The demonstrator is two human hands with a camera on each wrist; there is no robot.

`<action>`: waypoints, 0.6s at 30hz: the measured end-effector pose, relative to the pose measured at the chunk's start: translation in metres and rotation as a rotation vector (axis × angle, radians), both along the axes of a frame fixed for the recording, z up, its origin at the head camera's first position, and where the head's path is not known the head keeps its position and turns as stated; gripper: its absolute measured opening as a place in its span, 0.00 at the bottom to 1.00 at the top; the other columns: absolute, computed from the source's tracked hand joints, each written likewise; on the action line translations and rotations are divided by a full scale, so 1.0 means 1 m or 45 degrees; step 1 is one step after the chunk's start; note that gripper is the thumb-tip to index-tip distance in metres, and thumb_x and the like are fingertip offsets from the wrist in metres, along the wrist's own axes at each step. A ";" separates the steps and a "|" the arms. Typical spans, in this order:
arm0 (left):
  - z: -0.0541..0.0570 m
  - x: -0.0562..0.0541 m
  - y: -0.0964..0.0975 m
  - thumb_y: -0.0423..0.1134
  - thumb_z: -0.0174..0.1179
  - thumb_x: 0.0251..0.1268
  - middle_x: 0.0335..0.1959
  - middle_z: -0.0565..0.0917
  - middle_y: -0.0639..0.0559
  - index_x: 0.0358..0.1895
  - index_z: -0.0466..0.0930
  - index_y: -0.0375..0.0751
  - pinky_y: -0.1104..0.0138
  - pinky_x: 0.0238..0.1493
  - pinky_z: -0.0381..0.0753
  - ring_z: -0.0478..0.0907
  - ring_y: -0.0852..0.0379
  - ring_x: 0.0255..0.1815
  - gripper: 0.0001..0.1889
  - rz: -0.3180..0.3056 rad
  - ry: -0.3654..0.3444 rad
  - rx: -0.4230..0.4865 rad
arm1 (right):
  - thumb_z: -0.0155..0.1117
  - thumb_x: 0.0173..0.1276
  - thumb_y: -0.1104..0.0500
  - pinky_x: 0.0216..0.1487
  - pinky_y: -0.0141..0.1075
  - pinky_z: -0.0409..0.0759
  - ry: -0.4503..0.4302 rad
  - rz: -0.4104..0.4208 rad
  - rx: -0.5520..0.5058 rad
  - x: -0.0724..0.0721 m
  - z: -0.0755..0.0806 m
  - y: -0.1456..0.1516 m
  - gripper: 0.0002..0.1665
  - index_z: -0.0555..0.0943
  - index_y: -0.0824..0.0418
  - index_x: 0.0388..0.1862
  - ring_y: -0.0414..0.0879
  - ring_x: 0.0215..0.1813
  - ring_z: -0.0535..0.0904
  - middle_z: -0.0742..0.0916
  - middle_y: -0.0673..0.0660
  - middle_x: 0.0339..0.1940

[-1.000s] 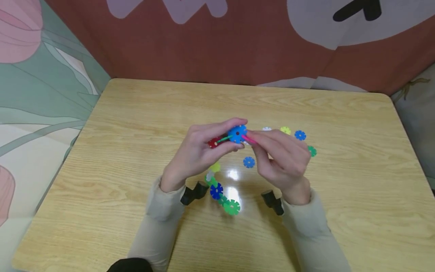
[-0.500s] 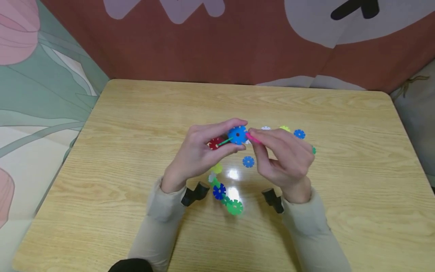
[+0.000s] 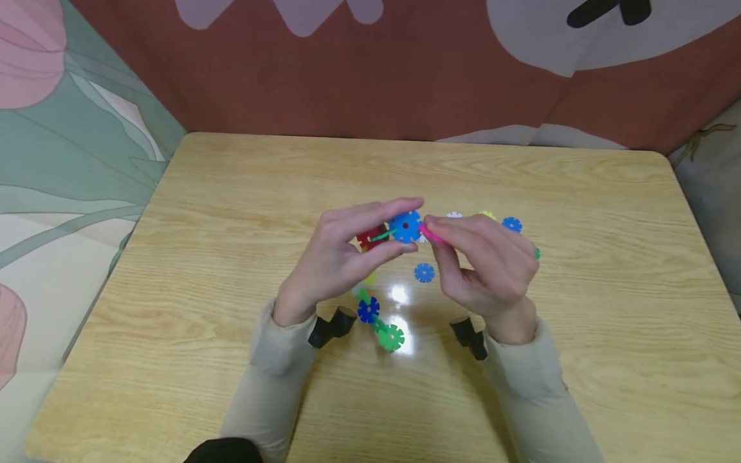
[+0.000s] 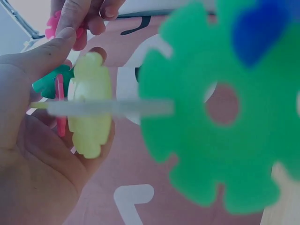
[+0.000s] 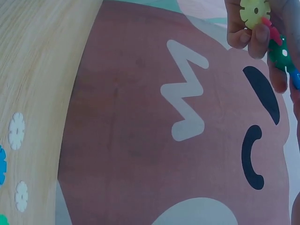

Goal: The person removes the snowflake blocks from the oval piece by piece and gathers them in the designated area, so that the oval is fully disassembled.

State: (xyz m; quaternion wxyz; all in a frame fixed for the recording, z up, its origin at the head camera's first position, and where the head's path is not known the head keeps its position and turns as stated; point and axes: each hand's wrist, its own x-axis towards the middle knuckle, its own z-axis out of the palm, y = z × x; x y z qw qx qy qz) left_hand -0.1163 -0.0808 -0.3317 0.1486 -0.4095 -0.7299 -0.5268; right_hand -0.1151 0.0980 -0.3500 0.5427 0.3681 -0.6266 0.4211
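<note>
My left hand (image 3: 336,247) holds a chain of slotted plastic snowflake discs in the air. Between its fingers and thumb sits a blue disc (image 3: 410,233), joined to a green one seen edge-on and a red disc (image 3: 365,240). Below the palm the chain hangs down through a dark blue disc (image 3: 368,310) to a bright green disc (image 3: 392,338). In the left wrist view, a yellow disc (image 4: 91,126) and a blurred green disc (image 4: 187,140) belong to it. My right hand (image 3: 489,263) pinches a pink disc (image 3: 431,234) at the blue disc's right edge; whether they interlock, I cannot tell.
On the wooden table (image 3: 173,308) lie loose discs: a blue one (image 3: 424,272) below the hands, another blue disc (image 3: 512,224) beyond the right hand, and a green disc (image 3: 537,253) partly hidden. White discs (image 5: 17,131) show in the right wrist view. A patterned wall stands behind.
The right hand has shifted slightly rightward with the pink disc, which overlapped the blue disc more before. The chain's hanging end has swung and now sits a little higher in view.
</note>
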 end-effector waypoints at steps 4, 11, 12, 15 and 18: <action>0.002 0.001 0.000 0.25 0.69 0.52 0.44 0.86 0.42 0.54 0.79 0.27 0.71 0.23 0.70 0.70 0.65 0.23 0.22 -0.042 -0.028 0.007 | 0.69 0.62 0.63 0.24 0.39 0.79 -0.069 0.095 -0.013 0.000 0.001 0.002 0.09 0.84 0.69 0.27 0.55 0.21 0.82 0.86 0.63 0.22; 0.004 -0.001 -0.003 0.26 0.68 0.55 0.42 0.86 0.43 0.53 0.79 0.29 0.71 0.25 0.73 0.73 0.64 0.26 0.20 0.003 -0.055 -0.013 | 0.64 0.66 0.63 0.34 0.32 0.81 -0.153 0.149 -0.053 -0.003 0.006 0.012 0.13 0.80 0.72 0.26 0.55 0.25 0.80 0.84 0.65 0.23; 0.004 -0.002 -0.005 0.27 0.68 0.54 0.41 0.86 0.44 0.53 0.80 0.29 0.72 0.24 0.72 0.72 0.64 0.25 0.20 0.041 -0.053 -0.019 | 0.64 0.66 0.62 0.36 0.30 0.80 -0.158 0.132 -0.085 -0.004 0.008 0.014 0.14 0.79 0.73 0.26 0.56 0.25 0.80 0.84 0.66 0.23; 0.005 -0.003 -0.013 0.27 0.69 0.53 0.36 0.85 0.46 0.53 0.80 0.31 0.72 0.24 0.72 0.71 0.63 0.24 0.21 0.143 -0.049 -0.016 | 0.66 0.64 0.60 0.40 0.26 0.79 -0.226 0.051 -0.179 -0.007 0.013 0.024 0.17 0.78 0.74 0.25 0.59 0.26 0.78 0.83 0.68 0.24; 0.007 -0.003 -0.019 0.27 0.69 0.54 0.32 0.84 0.47 0.55 0.79 0.31 0.72 0.24 0.71 0.69 0.62 0.23 0.22 0.201 -0.044 -0.017 | 0.66 0.63 0.61 0.40 0.24 0.76 -0.377 -0.024 -0.193 -0.008 0.017 0.033 0.15 0.80 0.75 0.26 0.57 0.29 0.76 0.81 0.70 0.27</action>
